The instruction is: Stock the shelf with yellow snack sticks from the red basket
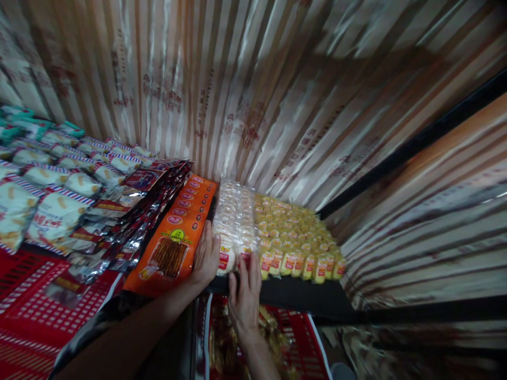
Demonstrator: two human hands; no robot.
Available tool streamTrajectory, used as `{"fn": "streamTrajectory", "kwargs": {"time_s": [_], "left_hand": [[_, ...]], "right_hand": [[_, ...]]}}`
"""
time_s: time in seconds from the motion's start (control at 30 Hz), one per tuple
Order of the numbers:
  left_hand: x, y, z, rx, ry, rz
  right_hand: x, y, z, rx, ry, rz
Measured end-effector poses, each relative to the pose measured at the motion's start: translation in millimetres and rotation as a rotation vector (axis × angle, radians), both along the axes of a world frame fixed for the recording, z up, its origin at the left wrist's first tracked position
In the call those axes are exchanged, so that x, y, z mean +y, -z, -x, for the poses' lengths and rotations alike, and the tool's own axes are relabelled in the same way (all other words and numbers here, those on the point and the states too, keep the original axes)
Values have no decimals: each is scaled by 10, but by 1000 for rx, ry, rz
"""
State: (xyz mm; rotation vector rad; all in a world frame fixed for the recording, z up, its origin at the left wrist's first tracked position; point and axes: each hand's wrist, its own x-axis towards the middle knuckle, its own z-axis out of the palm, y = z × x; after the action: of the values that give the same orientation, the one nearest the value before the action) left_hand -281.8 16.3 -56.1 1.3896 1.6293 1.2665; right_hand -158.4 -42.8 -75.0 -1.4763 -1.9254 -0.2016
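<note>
Rows of small snack packs in clear wrappers, white with red labels [236, 216], stand on a black shelf [304, 295]. My left hand [206, 257] lies along their left side with its fingers stretched out, between them and an orange snack packet [178, 227]. From the front, my right hand [245, 290] touches the lowest packs with extended fingertips. Neither hand is wrapped around anything. To the right, several rows of yellow packs [293, 237] fill the shelf beside the white ones.
Dark red and silver packets [146, 211] overlap left of the orange one. Striped-edge white bags [55, 216] lie farther left, with green packets [24, 124] behind. Red baskets [27, 311] sit below. A corrugated, film-like wall [206, 79] and a black bar [412, 142] rise behind.
</note>
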Motion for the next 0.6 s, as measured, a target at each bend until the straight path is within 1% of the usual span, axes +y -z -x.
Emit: {"fn": "streamTrajectory", "kwargs": {"time_s": [0.13, 0.23, 0.4, 0.53, 0.6], "left_hand": [[30, 0, -50, 69, 18, -75], [52, 38, -103, 103, 16, -99], [30, 59, -113, 89, 3, -134], [-32, 35, -91, 109, -37, -188], [-48, 46, -96, 127, -32, -200]], "right_hand": [[-16, 48, -27, -43, -8, 59], [11, 71, -28, -59, -17, 55], [-6, 41, -31, -25, -17, 87], [-3, 9, -53, -36, 6, 35], [39, 9, -71, -77, -22, 0]]}}
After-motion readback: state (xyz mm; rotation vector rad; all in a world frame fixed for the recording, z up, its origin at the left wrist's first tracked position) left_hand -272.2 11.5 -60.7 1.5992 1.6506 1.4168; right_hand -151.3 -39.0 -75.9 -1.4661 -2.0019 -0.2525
